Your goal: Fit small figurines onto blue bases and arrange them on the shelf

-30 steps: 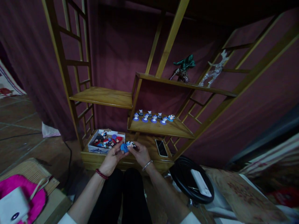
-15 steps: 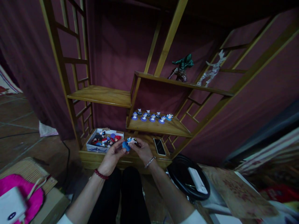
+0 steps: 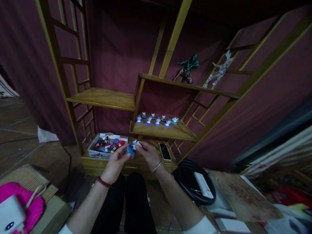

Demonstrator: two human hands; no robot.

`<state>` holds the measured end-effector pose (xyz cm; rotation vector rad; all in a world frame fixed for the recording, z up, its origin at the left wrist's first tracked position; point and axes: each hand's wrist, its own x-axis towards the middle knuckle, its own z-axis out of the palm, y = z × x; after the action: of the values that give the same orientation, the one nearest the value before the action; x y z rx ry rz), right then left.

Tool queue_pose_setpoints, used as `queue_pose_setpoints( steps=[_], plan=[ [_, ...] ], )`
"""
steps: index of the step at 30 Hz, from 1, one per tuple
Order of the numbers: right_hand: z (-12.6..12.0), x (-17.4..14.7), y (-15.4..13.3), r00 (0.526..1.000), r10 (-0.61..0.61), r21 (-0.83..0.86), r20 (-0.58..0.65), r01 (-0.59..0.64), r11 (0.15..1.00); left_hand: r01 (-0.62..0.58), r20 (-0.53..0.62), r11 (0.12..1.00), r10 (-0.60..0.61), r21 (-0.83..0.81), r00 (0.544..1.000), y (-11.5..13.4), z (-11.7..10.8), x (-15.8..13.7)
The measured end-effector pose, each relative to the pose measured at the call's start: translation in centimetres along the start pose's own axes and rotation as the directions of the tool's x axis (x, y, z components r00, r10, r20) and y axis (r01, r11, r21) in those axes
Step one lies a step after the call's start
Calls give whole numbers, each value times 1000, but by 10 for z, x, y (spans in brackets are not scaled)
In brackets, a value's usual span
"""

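My left hand (image 3: pixel 117 164) is closed on the round blue base (image 3: pixel 130 150) of a small toy figurine. My right hand (image 3: pixel 149 156) pinches the figurine (image 3: pixel 136 143) itself, which has blue and white parts. Figurine and base meet between my fingertips, tilted; I cannot tell whether they are joined. Just left of my hands, an open cardboard box (image 3: pixel 99 155) holds several loose figurines in red, black, blue and white. On the shelf (image 3: pixel 163 131) beyond, several small figurines stand in two rows, purple-based ones in front and dark-based ones behind.
A phone (image 3: pixel 165 151) lies on the cabinet's lower board, right of my hands. Above stand a green figure (image 3: pixel 188 67) and a clear deer figurine (image 3: pixel 218 70). A black round stool (image 3: pixel 195 183) is at right, a pink mat (image 3: pixel 31 201) with a white device at left.
The view has shifted slightly, so everything sits a little further left. Both hands keep hold of the figurine and its base, which are turned a little.
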<state>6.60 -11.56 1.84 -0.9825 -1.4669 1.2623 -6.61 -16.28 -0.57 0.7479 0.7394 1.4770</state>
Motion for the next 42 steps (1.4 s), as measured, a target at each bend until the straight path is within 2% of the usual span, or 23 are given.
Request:
queue_pose_setpoints(
  steps=[18,29,42],
  plan=[
    [0,-2,-10,1000,-12,-24,-2,11,1000,13,24,999,-12,-39,1000,-2,1,2],
    [-4,-2,-8,999,-25,-27,25,25,999,33,12,997,-32,-69,999,-6,1,2],
    [-9,-2,-6,998,-28,-35,55,30,999,28,54,998,-25,-57,998,-8,3,2]
  ],
)
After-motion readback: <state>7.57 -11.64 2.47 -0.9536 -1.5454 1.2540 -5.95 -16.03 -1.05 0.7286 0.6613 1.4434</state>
